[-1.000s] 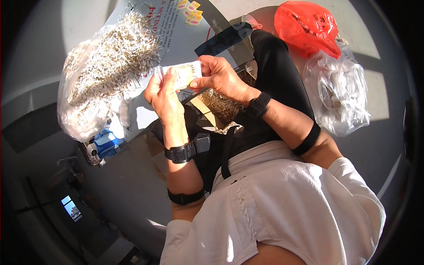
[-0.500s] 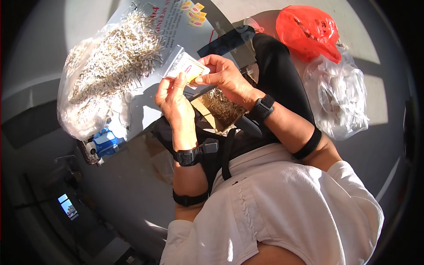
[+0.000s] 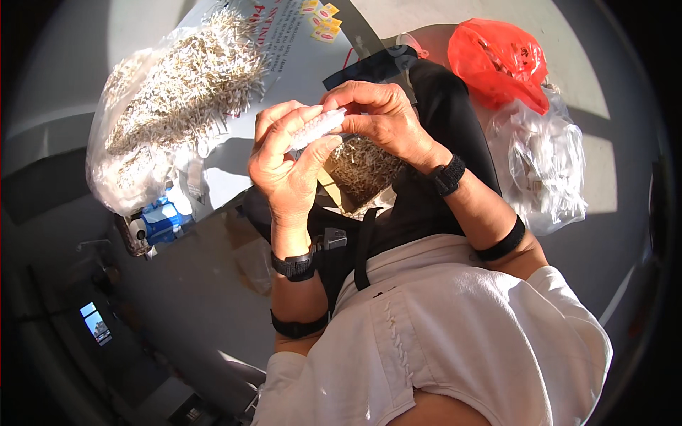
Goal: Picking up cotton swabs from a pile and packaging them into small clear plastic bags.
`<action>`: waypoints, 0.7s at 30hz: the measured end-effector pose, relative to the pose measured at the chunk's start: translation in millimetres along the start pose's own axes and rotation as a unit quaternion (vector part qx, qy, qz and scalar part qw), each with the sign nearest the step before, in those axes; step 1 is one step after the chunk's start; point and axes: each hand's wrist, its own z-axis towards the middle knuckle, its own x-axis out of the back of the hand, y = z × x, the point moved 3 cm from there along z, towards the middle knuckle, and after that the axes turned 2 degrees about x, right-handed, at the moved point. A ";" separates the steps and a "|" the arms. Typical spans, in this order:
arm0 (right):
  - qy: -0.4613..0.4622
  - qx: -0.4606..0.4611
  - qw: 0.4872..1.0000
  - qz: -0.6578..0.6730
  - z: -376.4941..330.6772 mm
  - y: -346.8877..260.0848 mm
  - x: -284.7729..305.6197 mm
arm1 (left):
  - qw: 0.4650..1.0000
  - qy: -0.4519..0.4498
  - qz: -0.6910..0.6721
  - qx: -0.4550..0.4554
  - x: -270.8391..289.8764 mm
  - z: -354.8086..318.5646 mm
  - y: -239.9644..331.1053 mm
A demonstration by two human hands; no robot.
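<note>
Sunlit desk (image 3: pixel 213 177) behind: small white packet (image 3: pixel 317 128) lies with its long axis slanting up-right, pinched between left hand (image 3: pixel 288 160) and right hand (image 3: pixel 380 117).

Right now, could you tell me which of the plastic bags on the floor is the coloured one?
The red bag at upper right. The clear bag just below it and the big clear bag of pale sticks at left are both see-through.

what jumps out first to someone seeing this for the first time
Both hands meet at the centre: the left hand and right hand pinch a small clear packet of pale pieces between them. At upper left lies a big clear bag stuffed with small pale sticks. A bright red plastic bag glows in the sun at upper right, above a crumpled clear bag.
</note>
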 end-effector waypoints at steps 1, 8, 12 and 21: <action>0.006 -0.012 1.000 0.028 -0.5 0.0 -1.1 | 1.000 0.013 0.009 -0.011 -1.8 1.4 3.3; 0.001 -0.026 0.999 0.043 -2.4 0.1 -4.5 | 0.998 0.011 0.034 -0.057 -2.3 2.9 1.9; -0.025 -0.051 0.997 0.059 -3.4 4.5 -5.7 | 0.999 0.006 0.006 -0.040 0.6 3.7 2.1; -0.017 -0.041 0.997 0.070 -2.0 -1.6 -10.9 | 0.996 -0.011 0.055 -0.070 11.8 4.7 2.2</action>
